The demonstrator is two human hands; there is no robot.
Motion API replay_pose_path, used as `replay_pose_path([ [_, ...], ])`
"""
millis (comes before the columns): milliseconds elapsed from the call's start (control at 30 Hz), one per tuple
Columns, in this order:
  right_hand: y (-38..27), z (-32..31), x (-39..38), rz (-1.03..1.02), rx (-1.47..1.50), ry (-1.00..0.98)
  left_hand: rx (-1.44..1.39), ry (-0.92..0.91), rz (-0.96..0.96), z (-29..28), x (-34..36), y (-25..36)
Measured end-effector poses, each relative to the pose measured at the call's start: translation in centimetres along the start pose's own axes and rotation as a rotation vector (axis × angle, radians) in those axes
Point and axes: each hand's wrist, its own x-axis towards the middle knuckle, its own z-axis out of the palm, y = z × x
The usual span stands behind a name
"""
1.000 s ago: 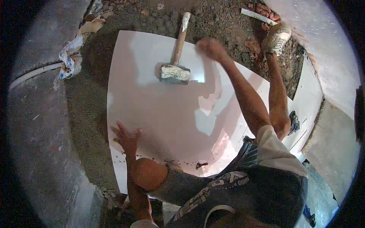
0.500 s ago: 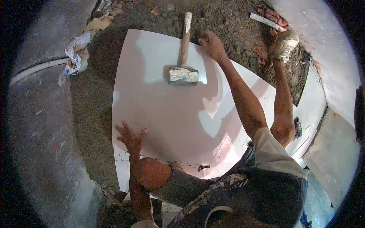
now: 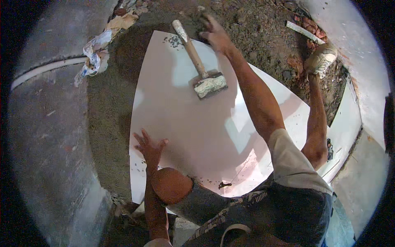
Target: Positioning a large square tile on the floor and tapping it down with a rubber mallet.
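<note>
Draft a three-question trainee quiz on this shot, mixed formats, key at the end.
1. Multiple choice: the head of the hammer lies over: A) bare soil, B) the white sheet, C) the pale pipe.
2. True or false: the left grip is closed around the hammer.
3. Fill the gap: the hammer's handle points ____ the person.

Key: 1. B. 2. False; it is spread open. 3. away from.

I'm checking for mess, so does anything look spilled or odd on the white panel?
Yes. Dark crumbs lie on the white panel near its far-left corner, beside the mallet handle, and a dark clump sits nearer the person. Both look odd against the smooth, pale surface.
</note>
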Motion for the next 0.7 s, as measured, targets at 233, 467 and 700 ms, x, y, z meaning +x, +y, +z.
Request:
replay_pose_path([
  [233, -1.2, 1.0, -0.3, 0.069, -0.515, -0.322, -0.01, 0.007, 0.008, 0.0, 0.0, 1.0],
  [467, 0.8, 1.3, 5.1, -0.042, -0.331, -0.05, -0.001, 0.023, 0.066, 2.4, 0.6, 2.7],
  [700, -4.5, 0.4, -4.8, -0.376, -0.963, -0.251, 0.004, 0.139, 0.054, 1.2, -0.2, -0.2],
])
